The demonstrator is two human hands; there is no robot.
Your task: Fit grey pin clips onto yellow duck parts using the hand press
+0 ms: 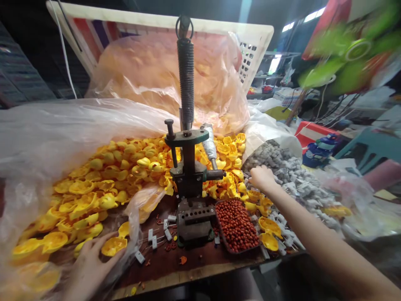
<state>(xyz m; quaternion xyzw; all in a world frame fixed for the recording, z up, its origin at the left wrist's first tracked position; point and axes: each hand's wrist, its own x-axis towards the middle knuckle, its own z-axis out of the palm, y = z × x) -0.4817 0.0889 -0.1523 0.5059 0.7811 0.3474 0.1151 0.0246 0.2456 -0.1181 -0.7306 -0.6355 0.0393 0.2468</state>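
Note:
At the lower left my left hand has its thumb and fingers closed around a yellow plastic half shell, hollow side up. My right hand reaches to the edge of a heap of small grey-white parts, beside the yellow shells. Its fingers are curled in, and what they grip, if anything, is hidden. Between the hands stands a dark metal hand press with a tall spring and a wrapped lever. A shallow tray of small red-brown beads sits to the right of its base.
A large pile of yellow shells spreads behind and left of the press. Several small white blocks with metal pins lie near its base. Clear plastic sheeting covers the left side. A white crate leans behind; a green fan spins upper right.

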